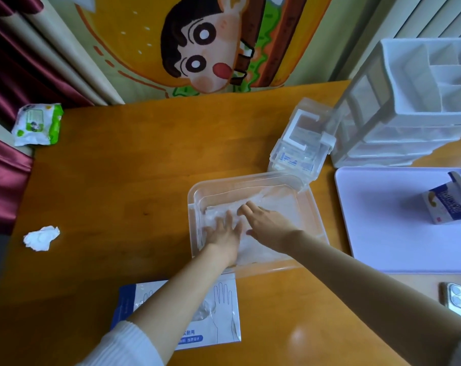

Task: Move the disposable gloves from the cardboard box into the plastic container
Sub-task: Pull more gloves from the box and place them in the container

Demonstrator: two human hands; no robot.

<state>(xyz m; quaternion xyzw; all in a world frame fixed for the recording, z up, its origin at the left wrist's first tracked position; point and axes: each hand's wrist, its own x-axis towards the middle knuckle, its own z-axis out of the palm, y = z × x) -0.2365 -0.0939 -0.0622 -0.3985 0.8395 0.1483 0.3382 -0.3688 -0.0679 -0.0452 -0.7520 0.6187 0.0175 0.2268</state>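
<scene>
A clear plastic container (314, 207) sits mid-table with a flat stack of thin translucent disposable gloves (277, 204) inside. My left hand (224, 233) lies flat on the left part of the stack, fingers straight and spread. My right hand (266, 223) presses the middle of the stack with straight fingers. The white and blue cardboard glove box (224, 307) lies flat at the near edge, partly under my left forearm, with a bit of clear glove showing at its opening.
A crumpled tissue (41, 237) and a wet-wipes pack (37, 124) lie at the left. A small clear lidded box (300, 143), a white drawer organiser (409, 109), a lilac board (382, 220) with a small carton (446, 204) and a phone (459, 297) stand at the right.
</scene>
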